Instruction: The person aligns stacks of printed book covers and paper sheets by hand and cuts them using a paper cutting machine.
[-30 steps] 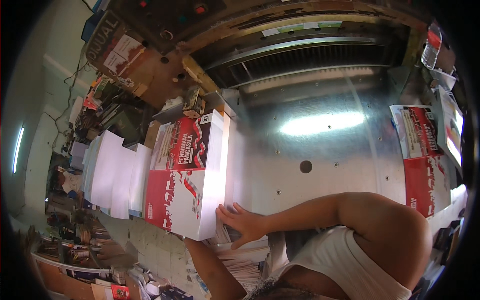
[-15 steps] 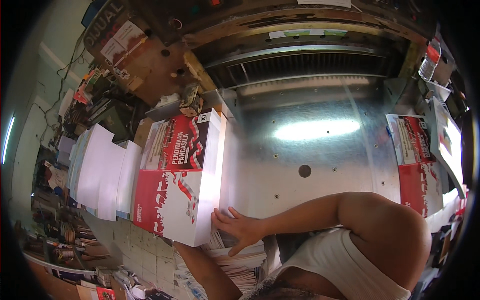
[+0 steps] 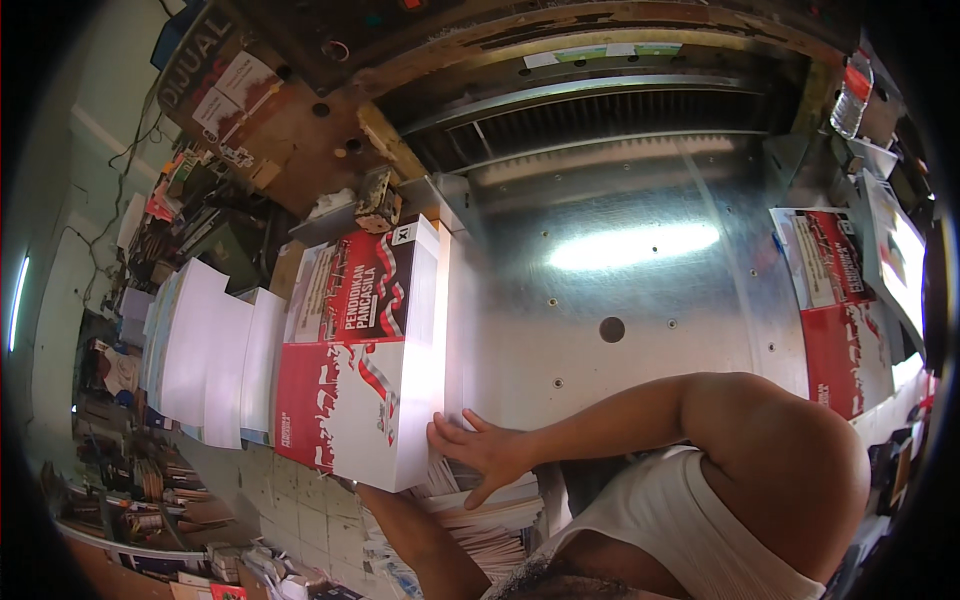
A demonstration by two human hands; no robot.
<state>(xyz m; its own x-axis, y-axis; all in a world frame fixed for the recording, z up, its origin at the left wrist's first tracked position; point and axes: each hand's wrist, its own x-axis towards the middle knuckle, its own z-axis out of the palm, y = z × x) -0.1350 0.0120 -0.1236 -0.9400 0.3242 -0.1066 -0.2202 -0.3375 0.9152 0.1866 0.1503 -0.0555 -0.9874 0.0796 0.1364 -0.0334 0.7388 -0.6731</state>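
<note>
A tall stack of books with red and white covers (image 3: 360,350) stands at the left edge of a shiny metal machine table (image 3: 620,300). My right hand (image 3: 482,452) reaches across from the right and lies flat against the stack's white page side, fingers spread, near its front corner. My left forearm (image 3: 420,540) rises from the lower edge toward the underside of the stack. The left hand itself is hidden behind the stack. Piles of loose printed sheets (image 3: 495,520) lie just below my right hand.
White paper stacks (image 3: 210,350) stand left of the books. More red-covered sheets (image 3: 835,300) lie at the table's right edge. The cutter's dark opening (image 3: 600,120) spans the back, with a plastic bottle (image 3: 850,95) at the far right. Cluttered shelves fill the left side.
My right hand stays pressed against the side of the book stack, sliding slightly toward its front corner. The view has shifted a little.
</note>
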